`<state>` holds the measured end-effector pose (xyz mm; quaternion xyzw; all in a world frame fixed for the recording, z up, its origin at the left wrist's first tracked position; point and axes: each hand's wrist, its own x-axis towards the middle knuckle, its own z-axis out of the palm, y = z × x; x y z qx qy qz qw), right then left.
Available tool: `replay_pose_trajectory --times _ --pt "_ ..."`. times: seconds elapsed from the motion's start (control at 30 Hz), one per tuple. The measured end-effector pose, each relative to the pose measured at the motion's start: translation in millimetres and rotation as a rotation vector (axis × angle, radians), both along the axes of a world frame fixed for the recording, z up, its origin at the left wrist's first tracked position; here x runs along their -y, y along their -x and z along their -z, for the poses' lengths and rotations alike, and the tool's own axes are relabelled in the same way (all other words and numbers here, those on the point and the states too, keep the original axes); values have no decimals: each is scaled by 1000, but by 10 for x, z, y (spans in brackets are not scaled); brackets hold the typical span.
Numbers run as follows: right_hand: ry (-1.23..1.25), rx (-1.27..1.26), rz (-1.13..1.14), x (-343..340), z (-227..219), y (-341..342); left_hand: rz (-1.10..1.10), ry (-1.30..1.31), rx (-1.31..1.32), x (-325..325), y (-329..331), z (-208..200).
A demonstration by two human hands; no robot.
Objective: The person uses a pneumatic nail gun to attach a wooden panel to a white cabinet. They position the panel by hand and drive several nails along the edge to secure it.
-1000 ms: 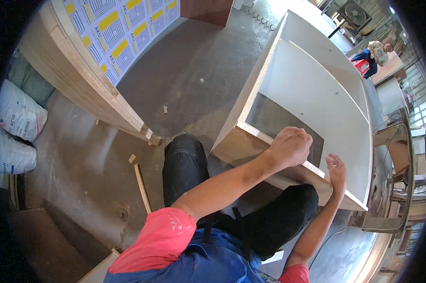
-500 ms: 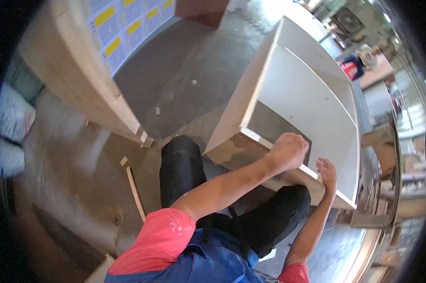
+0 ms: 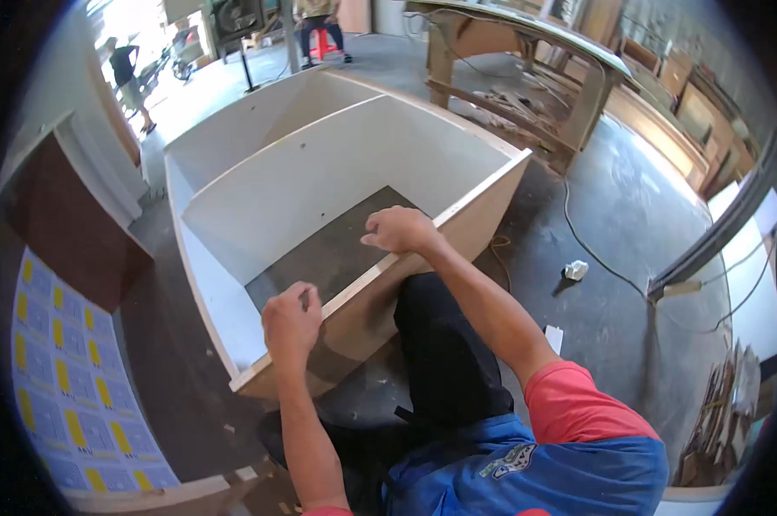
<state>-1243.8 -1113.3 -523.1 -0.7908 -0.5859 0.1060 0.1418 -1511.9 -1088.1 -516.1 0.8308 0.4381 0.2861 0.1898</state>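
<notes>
An open wooden box frame (image 3: 345, 311) with white inner faces lies in front of me, a divider (image 3: 285, 153) running across it. My left hand (image 3: 292, 322) is at its near rim, toward the left corner, with the fingers curled in. Farther right along the same rim is my right hand (image 3: 401, 230), wrist above the edge and bent fingers over the inside. Both hands are closed; whatever they may hold is hidden. My knee presses close to the outer face of the near board.
A printed sheet with yellow blocks (image 3: 75, 370) covers a panel at left. Behind the box stands a wooden workbench (image 3: 526, 112). A cable (image 3: 599, 258) and a crumpled white scrap (image 3: 575, 270) lie on the floor at right. Two people are in the background, one by a red stool (image 3: 322, 45).
My view has swung round to the right, so the box now lies across the middle. My left hand has moved to its left corner; my right hand has come over the rim, fingers curled.
</notes>
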Motion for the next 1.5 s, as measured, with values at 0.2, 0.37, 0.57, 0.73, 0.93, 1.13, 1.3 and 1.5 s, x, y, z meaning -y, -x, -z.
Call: replay_pose_trajectory --times 0.2,0.37,0.57,0.73,0.93,1.13,1.3,1.5 --pt "-156 -22 2 63 63 78 11 4 2 -22 53 64" --pt "-334 -73 1 53 38 84 -13 17 -75 -59 42 13" --pt "-385 -68 -42 55 103 19 -62 49 -47 -70 -66 116" --pt "-274 -100 -77 86 78 29 -65 116 -36 4 -83 105" --pt "-235 -107 -139 56 -2 -5 -81 190 -82 10 -137 3" --pt "-32 -357 -41 20 -351 -104 -42 224 -178 -127 -27 114" --pt "-553 -539 171 327 -712 -50 -142 212 -321 -144 173 -250" --pt "174 -652 133 2282 -1772 -146 -166 1068 -90 -94 1145 -1334"
